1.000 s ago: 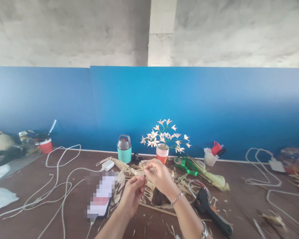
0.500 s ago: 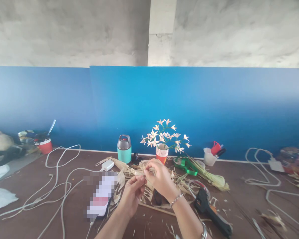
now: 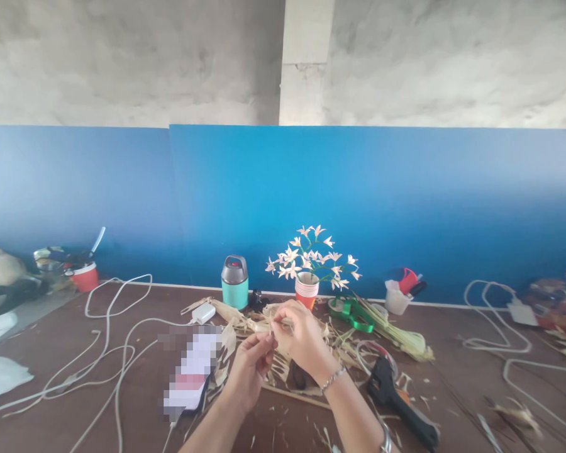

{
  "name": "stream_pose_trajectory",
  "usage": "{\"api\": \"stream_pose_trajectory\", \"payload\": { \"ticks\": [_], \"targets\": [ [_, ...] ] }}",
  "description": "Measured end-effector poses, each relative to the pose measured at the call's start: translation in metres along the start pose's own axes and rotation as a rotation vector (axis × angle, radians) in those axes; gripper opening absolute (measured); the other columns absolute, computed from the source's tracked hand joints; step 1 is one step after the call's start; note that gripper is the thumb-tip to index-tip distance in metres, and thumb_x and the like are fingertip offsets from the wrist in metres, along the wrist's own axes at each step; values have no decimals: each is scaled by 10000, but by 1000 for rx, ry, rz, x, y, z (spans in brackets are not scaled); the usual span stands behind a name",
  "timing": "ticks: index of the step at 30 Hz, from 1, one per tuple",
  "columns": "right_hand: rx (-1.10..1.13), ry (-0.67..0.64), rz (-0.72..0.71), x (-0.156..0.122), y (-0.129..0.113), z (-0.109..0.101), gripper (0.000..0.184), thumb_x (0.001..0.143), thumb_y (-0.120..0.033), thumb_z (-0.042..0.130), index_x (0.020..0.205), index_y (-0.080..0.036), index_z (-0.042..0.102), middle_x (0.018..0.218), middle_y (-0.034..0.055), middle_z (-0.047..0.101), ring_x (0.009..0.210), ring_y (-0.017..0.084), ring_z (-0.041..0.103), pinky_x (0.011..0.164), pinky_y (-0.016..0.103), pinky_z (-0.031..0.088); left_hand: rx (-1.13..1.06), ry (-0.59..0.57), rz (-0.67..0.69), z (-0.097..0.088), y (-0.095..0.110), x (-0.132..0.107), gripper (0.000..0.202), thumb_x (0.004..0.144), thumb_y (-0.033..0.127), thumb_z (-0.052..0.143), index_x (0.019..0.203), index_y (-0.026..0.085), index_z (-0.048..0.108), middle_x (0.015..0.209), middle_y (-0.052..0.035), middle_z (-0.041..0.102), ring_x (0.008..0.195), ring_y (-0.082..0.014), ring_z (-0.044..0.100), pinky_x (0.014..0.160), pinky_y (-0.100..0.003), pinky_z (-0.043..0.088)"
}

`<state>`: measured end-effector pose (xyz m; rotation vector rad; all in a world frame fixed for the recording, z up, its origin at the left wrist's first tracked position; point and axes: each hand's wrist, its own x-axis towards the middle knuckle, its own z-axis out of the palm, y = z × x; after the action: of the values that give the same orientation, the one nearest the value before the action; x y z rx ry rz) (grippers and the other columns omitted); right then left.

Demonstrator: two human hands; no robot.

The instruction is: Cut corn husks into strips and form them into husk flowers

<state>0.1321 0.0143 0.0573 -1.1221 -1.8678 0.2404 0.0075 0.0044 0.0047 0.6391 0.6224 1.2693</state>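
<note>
My left hand (image 3: 248, 368) and my right hand (image 3: 300, 336) meet above the brown table (image 3: 75, 415), both pinched on a small piece of dried corn husk (image 3: 274, 324) held between the fingertips. My right wrist wears a bead bracelet. Under the hands lies a pile of dried husk strips (image 3: 245, 324). Behind them stands a red paper cup (image 3: 306, 290) holding a bunch of small pale husk flowers (image 3: 311, 255) on green stems.
A phone (image 3: 193, 374) lies left of my hands among white cables (image 3: 108, 352) and a charger (image 3: 204, 313). A teal flask (image 3: 234, 282), green tape (image 3: 353, 313), a black glue gun (image 3: 400, 402) and a white cup (image 3: 399, 296) sit around. A blue board backs the table.
</note>
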Motion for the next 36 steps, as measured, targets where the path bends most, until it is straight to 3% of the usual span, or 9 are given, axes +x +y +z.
{"api": "stream_pose_trajectory", "payload": {
  "ticks": [27,36],
  "targets": [
    [-76,50,-90,-1,6,4,109,737,-112,570,695,-210,555,801,18,615,812,188,555,771,326,426,23,22,1,0,0,0,277,536,302,839,594,124,635,510,43,515,442,-21,371,449,-127,307],
    [-148,26,-80,-2,-3,-3,73,728,-139,600,710,-202,567,811,24,618,829,195,555,785,333,414,53,20,25,0,-1,0,293,565,330,824,607,128,615,479,53,465,423,-23,327,401,-150,218]
  ]
}}
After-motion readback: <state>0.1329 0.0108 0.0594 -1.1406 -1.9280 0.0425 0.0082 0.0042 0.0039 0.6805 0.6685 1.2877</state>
